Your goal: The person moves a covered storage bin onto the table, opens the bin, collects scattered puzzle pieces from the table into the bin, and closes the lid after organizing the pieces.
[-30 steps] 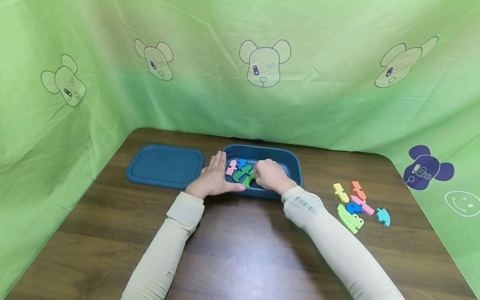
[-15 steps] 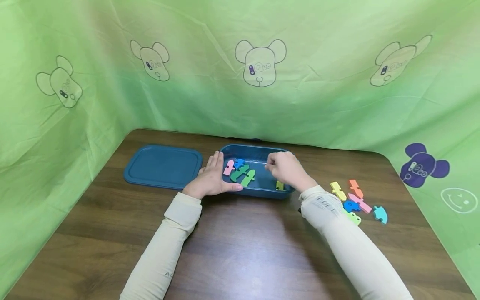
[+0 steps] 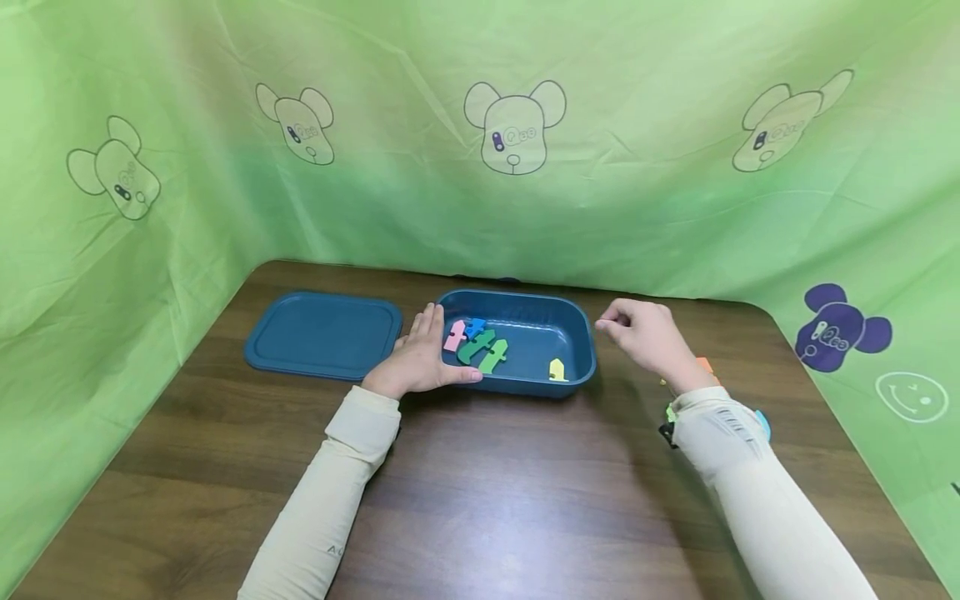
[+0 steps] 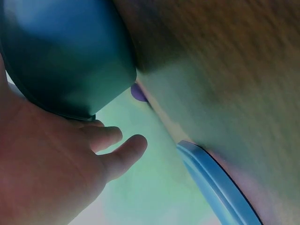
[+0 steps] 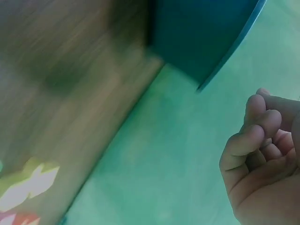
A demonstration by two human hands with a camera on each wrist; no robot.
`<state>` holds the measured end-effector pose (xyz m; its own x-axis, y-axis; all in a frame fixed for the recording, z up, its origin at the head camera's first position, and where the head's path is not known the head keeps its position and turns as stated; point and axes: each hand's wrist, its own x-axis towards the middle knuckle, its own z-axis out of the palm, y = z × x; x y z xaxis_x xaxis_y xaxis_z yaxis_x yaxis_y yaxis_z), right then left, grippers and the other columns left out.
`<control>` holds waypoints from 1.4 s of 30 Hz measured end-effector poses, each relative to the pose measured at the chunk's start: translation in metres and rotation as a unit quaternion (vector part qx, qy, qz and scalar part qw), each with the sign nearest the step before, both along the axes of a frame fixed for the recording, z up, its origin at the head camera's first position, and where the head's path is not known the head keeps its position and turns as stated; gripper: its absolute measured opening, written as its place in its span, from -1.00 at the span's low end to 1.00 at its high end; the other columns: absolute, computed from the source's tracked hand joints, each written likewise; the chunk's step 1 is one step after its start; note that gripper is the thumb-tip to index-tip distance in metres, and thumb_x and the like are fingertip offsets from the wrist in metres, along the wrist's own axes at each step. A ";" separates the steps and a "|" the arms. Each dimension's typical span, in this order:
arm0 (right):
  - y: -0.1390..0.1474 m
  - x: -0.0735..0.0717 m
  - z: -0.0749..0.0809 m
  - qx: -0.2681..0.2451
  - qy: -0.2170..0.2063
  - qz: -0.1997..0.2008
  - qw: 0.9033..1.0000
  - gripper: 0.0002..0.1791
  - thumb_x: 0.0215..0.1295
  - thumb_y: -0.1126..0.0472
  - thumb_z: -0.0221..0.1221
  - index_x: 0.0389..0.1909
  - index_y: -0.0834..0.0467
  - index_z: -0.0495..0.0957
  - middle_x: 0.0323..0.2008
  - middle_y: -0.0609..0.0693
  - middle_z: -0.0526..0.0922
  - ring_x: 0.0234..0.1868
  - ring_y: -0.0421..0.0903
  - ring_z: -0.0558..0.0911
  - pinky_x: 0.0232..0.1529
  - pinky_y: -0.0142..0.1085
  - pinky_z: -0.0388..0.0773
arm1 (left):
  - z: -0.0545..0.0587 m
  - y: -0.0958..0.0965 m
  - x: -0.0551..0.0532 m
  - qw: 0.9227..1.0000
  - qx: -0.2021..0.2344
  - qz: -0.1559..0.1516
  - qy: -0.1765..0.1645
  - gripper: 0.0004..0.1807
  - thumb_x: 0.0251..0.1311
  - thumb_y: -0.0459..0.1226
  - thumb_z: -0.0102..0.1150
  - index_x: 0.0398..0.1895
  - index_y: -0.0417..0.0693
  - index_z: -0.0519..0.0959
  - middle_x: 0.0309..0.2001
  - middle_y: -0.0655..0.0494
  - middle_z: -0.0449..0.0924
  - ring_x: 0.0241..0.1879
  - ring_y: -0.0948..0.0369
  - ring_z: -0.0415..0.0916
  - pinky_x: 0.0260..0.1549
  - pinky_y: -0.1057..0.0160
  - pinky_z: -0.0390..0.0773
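My left hand [image 3: 416, 358], fingers straight, rests on the left wall of the blue box [image 3: 525, 387], its thumb along the front. The left wrist view shows the hand [image 4: 56, 164] against the box's outside. At the box's left end lie a pink puzzle piece [image 3: 454, 337], a blue piece [image 3: 476, 326], a dark green piece [image 3: 474, 350] and a light green piece [image 3: 493, 357]. A yellow piece [image 3: 557, 370] lies at the front right inside. Right of the box, my right hand [image 3: 645, 333] is raised with curled fingers; the right wrist view shows nothing held in the hand [image 5: 267, 164].
A blue lid [image 3: 322, 335] lies flat left of the box. Beneath my right forearm, more pieces are mostly hidden; an orange piece [image 3: 705, 365] and a turquoise piece [image 3: 763, 423] peek out. Green printed cloth [image 3: 390, 208] hangs around the wooden table [image 3: 480, 483].
My right hand has lifted out of the box and moved right, past its rim. The yellow piece has come into view inside the box. My left hand keeps its place on the box.
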<state>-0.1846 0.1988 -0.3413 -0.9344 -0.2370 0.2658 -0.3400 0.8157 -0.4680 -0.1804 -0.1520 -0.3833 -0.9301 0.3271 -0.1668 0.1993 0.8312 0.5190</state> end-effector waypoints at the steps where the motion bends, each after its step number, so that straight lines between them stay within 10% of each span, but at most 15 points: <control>1: 0.007 0.002 -0.001 0.003 0.000 -0.005 1.000 -0.91 0.35 0.28 0.30 -0.38 0.17 0.68 -0.61 -0.10 0.50 -0.53 -0.10 0.43 -0.43 -0.18 0.35 | 0.000 0.000 0.000 1.000 0.003 0.001 -0.002 0.47 -0.01 0.41 0.32 0.63 -0.15 -0.36 0.63 -0.11 -0.43 0.58 -0.09 -0.40 0.42 -0.25 -0.10; 11: 0.092 0.015 -0.022 0.062 -0.073 -0.074 0.993 -0.81 0.41 0.21 0.22 -0.29 0.27 0.68 -0.48 -0.01 0.67 -0.47 -0.02 0.53 -0.39 -0.14 0.39 | 0.000 0.000 0.000 1.000 0.003 0.002 -0.004 0.48 -0.02 0.43 0.30 0.62 -0.15 -0.38 0.63 -0.09 -0.46 0.58 -0.09 -0.41 0.41 -0.26 -0.11; 24: 0.157 0.034 -0.032 0.143 -0.218 -0.116 0.958 -0.68 0.35 0.03 0.24 -0.41 0.23 0.63 -0.48 0.03 0.57 -0.36 0.13 0.50 -0.40 -0.12 0.36 | -0.001 -0.003 0.002 1.000 0.008 0.005 -0.007 0.47 -0.01 0.42 0.30 0.62 -0.14 -0.39 0.63 -0.10 -0.46 0.58 -0.06 -0.43 0.43 -0.21 -0.13; 34: 0.158 0.032 -0.039 0.164 -0.189 -0.085 0.965 -0.69 0.30 0.19 0.24 -0.12 0.39 0.62 -0.28 0.29 0.66 -0.23 0.32 0.58 -0.20 0.24 0.44 | -0.002 -0.002 0.003 1.000 0.006 -0.003 -0.005 0.46 0.01 0.42 0.29 0.62 -0.15 -0.39 0.62 -0.08 -0.48 0.58 -0.06 -0.42 0.44 -0.19 -0.12; 42: 0.163 0.031 -0.041 0.157 -0.194 -0.086 0.965 -0.75 0.32 0.19 0.25 -0.18 0.34 0.61 -0.35 0.21 0.64 -0.32 0.20 0.54 -0.28 0.13 0.44 | 0.000 0.000 0.003 1.000 0.006 -0.010 0.001 0.46 0.02 0.42 0.28 0.62 -0.17 -0.38 0.62 -0.11 -0.46 0.58 -0.06 -0.42 0.43 -0.20 -0.11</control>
<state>-0.1535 0.3617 -0.3818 -0.9818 -0.0822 -0.1714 -0.0367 0.9667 -0.2532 -0.1771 -0.1516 -0.3837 -0.9238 0.3473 -0.1611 0.2167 0.8213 0.5278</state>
